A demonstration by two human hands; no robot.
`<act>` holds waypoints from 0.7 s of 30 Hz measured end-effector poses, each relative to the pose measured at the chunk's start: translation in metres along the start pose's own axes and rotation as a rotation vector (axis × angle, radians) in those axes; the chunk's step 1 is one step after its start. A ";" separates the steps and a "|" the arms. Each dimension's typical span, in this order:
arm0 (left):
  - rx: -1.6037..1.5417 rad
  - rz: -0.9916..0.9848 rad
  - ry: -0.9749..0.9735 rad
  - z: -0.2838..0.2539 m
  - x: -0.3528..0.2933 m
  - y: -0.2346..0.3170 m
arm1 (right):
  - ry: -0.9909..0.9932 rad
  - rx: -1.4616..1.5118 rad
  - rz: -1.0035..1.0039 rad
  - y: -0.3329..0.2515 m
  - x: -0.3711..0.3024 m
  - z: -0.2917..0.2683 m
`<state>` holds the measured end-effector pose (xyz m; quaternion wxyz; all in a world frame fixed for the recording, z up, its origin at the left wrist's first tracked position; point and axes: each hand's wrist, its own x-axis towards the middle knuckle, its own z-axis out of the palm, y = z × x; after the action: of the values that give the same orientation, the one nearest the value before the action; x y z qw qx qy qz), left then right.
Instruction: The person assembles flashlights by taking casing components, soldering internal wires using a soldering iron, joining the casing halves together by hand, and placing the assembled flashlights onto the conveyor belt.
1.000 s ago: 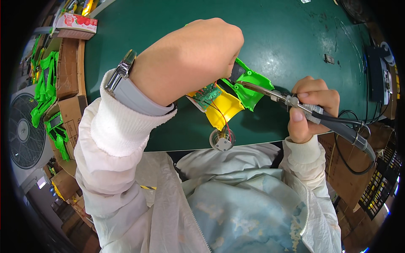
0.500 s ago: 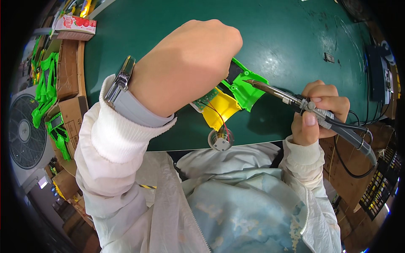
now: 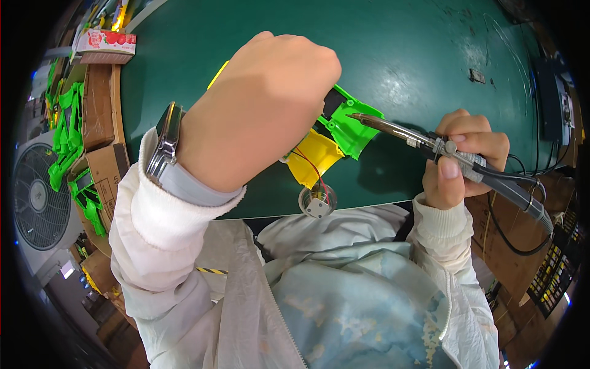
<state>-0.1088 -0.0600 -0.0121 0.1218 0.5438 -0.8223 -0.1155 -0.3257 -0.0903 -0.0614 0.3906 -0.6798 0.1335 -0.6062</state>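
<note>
My left hand (image 3: pixel 270 104) is curled into a fist, knuckles up, over a two-coloured plastic housing. Its fingertips and whatever they grip are hidden beneath it. From under the fist stick out the green shell (image 3: pixel 356 136) and the yellow shell part (image 3: pixel 314 161). Red and black wires (image 3: pixel 312 161) run from there to a small round motor-like part (image 3: pixel 316 203) near the table's edge. On the right, my right hand (image 3: pixel 467 160) is closed round a soldering iron (image 3: pixel 424 140). The iron's tip points left, over or against the green shell; contact cannot be made out.
All this lies on a dark green tabletop (image 3: pixel 424 55). At the left stand cardboard boxes (image 3: pixel 106 172) with green plastic parts (image 3: pixel 67 132), a pink-and-white carton (image 3: pixel 107 44) and a fan (image 3: pixel 42 194). The iron's cable (image 3: pixel 522 249) loops at the right, near a dark device (image 3: pixel 550 104).
My left hand and the housing have shifted slightly left. A yellow edge now shows beyond the wrist, and the green circuit board is covered. The iron's tip has moved a little left too.
</note>
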 end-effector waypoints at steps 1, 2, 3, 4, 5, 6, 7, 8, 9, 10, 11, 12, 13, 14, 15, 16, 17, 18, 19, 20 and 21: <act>0.001 0.001 -0.004 0.000 -0.001 -0.001 | 0.004 0.006 0.000 0.001 0.000 0.001; -0.012 -0.003 -0.007 0.000 -0.002 -0.002 | 0.007 0.005 0.003 0.002 0.000 0.002; -0.025 -0.007 -0.011 0.001 -0.002 -0.004 | 0.010 0.010 0.005 0.003 -0.001 0.003; -0.020 -0.003 -0.011 -0.002 -0.003 -0.003 | 0.013 0.014 0.000 0.001 0.001 0.003; -0.021 -0.011 -0.040 -0.004 -0.003 -0.003 | 0.018 0.013 -0.004 0.000 0.002 0.003; -0.022 -0.019 -0.069 -0.006 -0.003 -0.002 | 0.014 0.022 -0.005 -0.002 0.004 0.002; -0.025 -0.015 -0.073 -0.004 -0.003 -0.004 | 0.008 0.028 0.003 -0.001 0.003 0.002; -0.011 0.003 -0.073 -0.002 -0.004 -0.005 | 0.012 0.024 0.005 0.000 0.003 0.002; 0.003 0.021 -0.074 -0.001 -0.003 -0.006 | 0.010 0.022 0.006 0.001 0.004 0.002; 0.003 0.022 -0.078 -0.001 -0.004 -0.006 | 0.007 0.025 0.007 0.001 0.003 0.003; 0.008 0.025 -0.090 -0.003 -0.005 -0.004 | 0.010 0.025 0.009 0.001 0.003 0.003; 0.013 0.028 -0.102 -0.004 -0.006 -0.004 | 0.003 0.028 0.011 0.002 0.003 0.003; 0.012 0.030 -0.103 -0.004 -0.006 -0.003 | -0.007 0.029 0.014 0.001 0.003 0.002; 0.024 0.047 -0.112 -0.004 -0.006 -0.003 | -0.006 0.027 0.015 0.001 0.003 0.001; 0.037 0.064 -0.119 -0.005 -0.006 -0.002 | -0.014 0.020 0.005 0.001 0.003 0.000; 0.036 0.065 -0.122 -0.005 -0.006 -0.001 | -0.022 0.015 -0.004 0.001 0.003 0.000; 0.031 0.069 -0.119 -0.005 -0.006 -0.001 | -0.020 0.015 -0.003 0.001 0.002 0.000; 0.025 0.073 -0.116 -0.005 -0.006 0.000 | -0.018 0.022 0.003 0.001 0.002 0.000; 0.025 0.073 -0.118 -0.005 -0.007 0.001 | -0.016 0.029 0.009 0.000 0.002 0.000; 0.025 0.069 -0.111 -0.005 -0.007 0.002 | -0.015 0.030 0.010 0.000 0.001 0.000; 0.025 0.065 -0.103 -0.005 -0.008 0.003 | -0.014 0.028 0.013 0.001 0.001 0.001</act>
<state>-0.1067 -0.0521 -0.0069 0.0761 0.5116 -0.8460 -0.1293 -0.3247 -0.0909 -0.0612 0.4049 -0.6777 0.1266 -0.6006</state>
